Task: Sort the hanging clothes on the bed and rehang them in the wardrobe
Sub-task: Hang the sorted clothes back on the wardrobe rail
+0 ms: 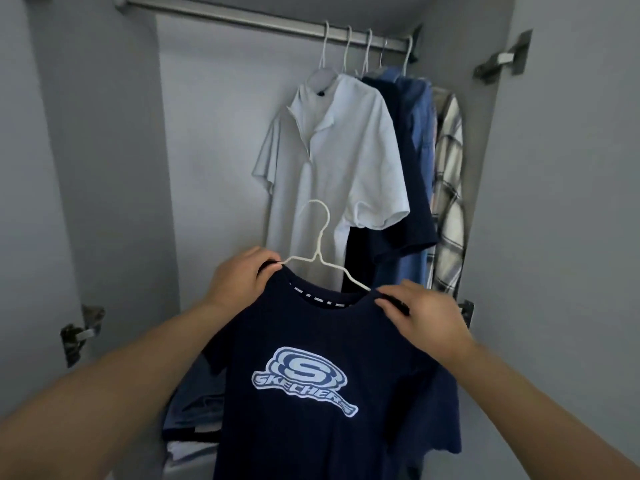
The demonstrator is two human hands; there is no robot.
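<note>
A navy Skechers T-shirt (322, 386) hangs on a white wire hanger (320, 251), held up near the open wardrobe (104, 140). Farther in, on the rail (242, 15) to the right, hang a white polo shirt (346, 147), dark and blue shirts, and a plaid one (448, 188).

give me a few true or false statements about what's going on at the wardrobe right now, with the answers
1. Both hands, the left hand and the right hand, hold the navy Skechers T-shirt at its shoulders. True.
2. The white wire hanger in that T-shirt is already hooked on the wardrobe rail. False: its hook is free, well below the rail.
3. The leftmost garment on the rail is a white polo shirt. True.
4. A plaid shirt hangs at the left end of the row. False: it is at the right end.
5. The rail is bare to the left of the hanging clothes. True.
</note>
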